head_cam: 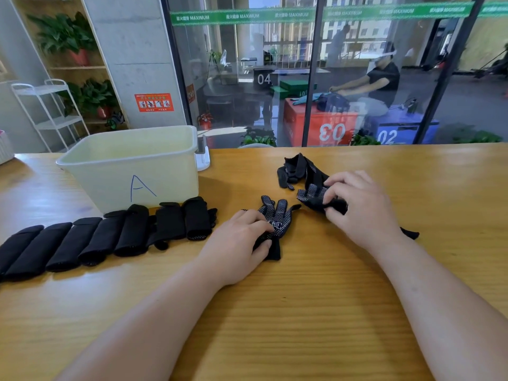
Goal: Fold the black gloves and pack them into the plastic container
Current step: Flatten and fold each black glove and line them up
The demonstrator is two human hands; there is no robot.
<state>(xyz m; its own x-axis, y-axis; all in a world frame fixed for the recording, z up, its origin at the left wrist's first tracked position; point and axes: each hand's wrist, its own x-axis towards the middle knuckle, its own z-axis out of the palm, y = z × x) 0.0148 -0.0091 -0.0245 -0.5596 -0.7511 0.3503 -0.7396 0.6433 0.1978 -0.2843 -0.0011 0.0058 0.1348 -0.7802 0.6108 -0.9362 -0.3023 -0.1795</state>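
Note:
A black glove with white grip dots [277,215] lies flat on the wooden table at centre, fingers pointing away. My left hand [242,243] rests on its cuff end, thumb curled against the edge. My right hand [357,207] pinches a second dotted black glove [313,195] that lies crumpled just right of the first. A third crumpled glove [294,169] sits behind it. Several folded black gloves [110,237] form a row at left. The pale plastic container [132,166] marked "A" stands behind that row; I see nothing inside it.
The wooden table [302,312] stretches wide in front of me. A small white object [203,158] stands beside the container's right wall. A glass partition runs along the table's far edge; a person sits beyond it. White shelving [46,111] stands at far left.

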